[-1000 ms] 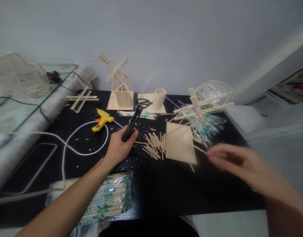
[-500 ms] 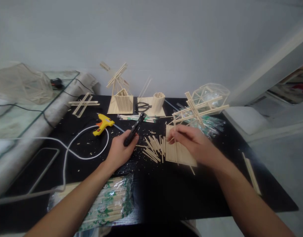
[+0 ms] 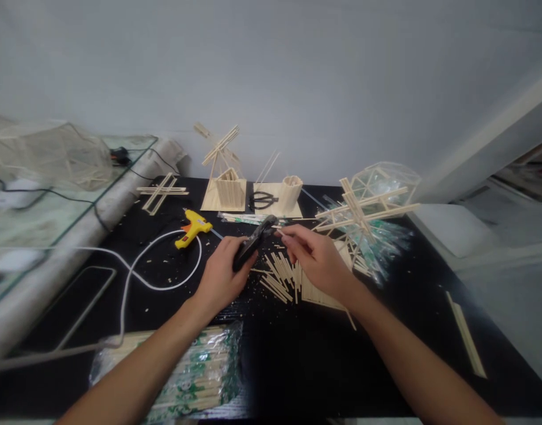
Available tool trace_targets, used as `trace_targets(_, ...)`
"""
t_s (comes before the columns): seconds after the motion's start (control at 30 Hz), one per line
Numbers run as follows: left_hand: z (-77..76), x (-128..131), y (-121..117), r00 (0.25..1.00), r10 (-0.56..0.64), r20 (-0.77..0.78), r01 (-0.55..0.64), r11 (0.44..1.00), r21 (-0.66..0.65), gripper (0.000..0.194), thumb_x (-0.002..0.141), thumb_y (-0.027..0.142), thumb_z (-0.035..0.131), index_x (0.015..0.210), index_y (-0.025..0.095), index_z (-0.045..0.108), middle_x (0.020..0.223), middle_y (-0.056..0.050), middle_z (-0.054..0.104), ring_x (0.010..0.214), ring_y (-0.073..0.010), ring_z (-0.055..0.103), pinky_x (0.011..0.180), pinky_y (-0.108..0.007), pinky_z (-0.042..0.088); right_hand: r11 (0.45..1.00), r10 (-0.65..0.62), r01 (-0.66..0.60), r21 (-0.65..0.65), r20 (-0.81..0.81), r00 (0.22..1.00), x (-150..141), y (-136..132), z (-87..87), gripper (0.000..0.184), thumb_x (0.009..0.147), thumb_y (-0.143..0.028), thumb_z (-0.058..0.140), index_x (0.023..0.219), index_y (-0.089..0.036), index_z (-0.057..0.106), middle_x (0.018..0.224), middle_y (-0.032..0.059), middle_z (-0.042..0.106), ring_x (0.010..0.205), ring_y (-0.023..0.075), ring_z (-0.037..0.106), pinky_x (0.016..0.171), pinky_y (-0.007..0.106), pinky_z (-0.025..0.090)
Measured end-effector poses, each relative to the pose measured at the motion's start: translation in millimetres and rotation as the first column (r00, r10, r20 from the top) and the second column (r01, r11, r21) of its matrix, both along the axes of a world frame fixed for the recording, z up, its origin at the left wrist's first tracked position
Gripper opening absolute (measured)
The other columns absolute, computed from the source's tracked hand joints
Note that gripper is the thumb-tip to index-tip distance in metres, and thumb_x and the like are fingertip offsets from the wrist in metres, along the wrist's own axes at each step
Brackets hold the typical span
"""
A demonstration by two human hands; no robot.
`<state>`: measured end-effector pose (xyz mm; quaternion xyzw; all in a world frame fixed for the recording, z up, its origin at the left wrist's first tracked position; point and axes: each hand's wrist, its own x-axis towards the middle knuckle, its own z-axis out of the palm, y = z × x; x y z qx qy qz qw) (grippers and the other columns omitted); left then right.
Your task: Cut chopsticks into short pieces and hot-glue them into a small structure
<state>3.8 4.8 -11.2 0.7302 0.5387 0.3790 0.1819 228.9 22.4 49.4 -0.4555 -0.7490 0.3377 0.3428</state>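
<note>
My left hand [image 3: 224, 268] is closed around a black hand tool [image 3: 253, 243] shaped like a cutter, its head pointing up and to the right. Between the fingertips of my right hand [image 3: 317, 257] is a thin wooden stick [image 3: 279, 229], one end at the tool's head; whether the jaws grip it I cannot tell. Below the hands lie short cut stick pieces [image 3: 277, 274] in a loose heap. A flat panel of sticks [image 3: 321, 292] lies beside them, partly hidden under my right hand and wrist.
A yellow glue gun [image 3: 193, 227] with a white cable lies left. Two stick models stand at the back, with black scissors [image 3: 262, 200] between them. Crossed stick blades [image 3: 363, 206] are at right, wrapped chopsticks [image 3: 195, 369] in front. Loose sticks [image 3: 465, 336] lie near the right edge.
My right hand came in from the right with a stick, passed over the panel and brought the stick to the black tool. My left hand kept hold of the tool.
</note>
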Motion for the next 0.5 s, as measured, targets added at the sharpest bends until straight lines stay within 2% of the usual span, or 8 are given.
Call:
trace_targets(0.27, 2.0, 2.9, -5.1, 0.998, -0.044, -0.036, 0.043, 0.999, -0.016, 0.023, 0.097, 0.035, 0.058, 0.114, 0.020, 0.061, 0.105, -0.007, 0.069, 0.097, -0.0228, 0.066, 0.086, -0.037, 0.052, 0.994, 0.038, -0.055, -0.089, -0.181, 0.983, -5.8, 2.2, -3.8, 0.022, 0.099, -0.037, 0.056, 0.087, -0.019, 0.064, 0.077, 0.0000, 0.069, 0.052, 0.0079, 0.049, 0.052, 0.026, 0.038)
trace_targets(0.5, 3.5, 3.0, -6.1, 0.996, -0.029, -0.085, 0.020, 0.995, -0.101, 0.019, 0.097, 0.039, 0.056, 0.097, 0.020, 0.059, 0.086, -0.003, 0.065, 0.077, -0.0181, 0.061, 0.072, -0.031, 0.046, 0.989, 0.037, -0.060, -0.136, -0.164, 0.986, -1.7, 4.8, -6.8, 0.032, 0.100, -0.035, 0.054, 0.076, -0.019, 0.066, 0.060, -0.0028, 0.055, 0.054, 0.0090, 0.048, 0.053, 0.027, 0.037)
